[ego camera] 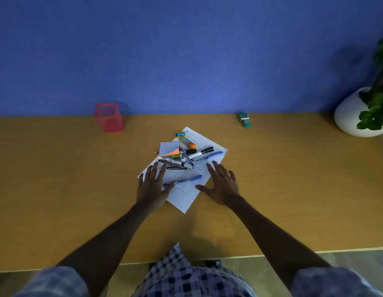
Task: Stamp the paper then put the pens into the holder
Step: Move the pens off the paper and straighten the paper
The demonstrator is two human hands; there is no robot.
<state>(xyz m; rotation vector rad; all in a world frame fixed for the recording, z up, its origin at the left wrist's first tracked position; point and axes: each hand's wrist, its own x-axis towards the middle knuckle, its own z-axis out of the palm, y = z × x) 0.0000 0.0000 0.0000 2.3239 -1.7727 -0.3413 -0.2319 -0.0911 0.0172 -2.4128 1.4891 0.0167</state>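
White paper sheet (187,189) mid-desk, thin, floppy, pens (183,181) piled on it. Left hand (151,185), right hand (223,187) both flat, spread, empty. Teal stamp (244,120) at 1 o'clock: light, rigid, pinch its sides. Red mesh holder (109,117) at 11.

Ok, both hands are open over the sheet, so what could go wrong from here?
Pens and markers are piled on the paper, so stamping now risks a crooked or blocked print. The stamp sits far right by the wall, the red holder far left; reaching across could scatter the pile.
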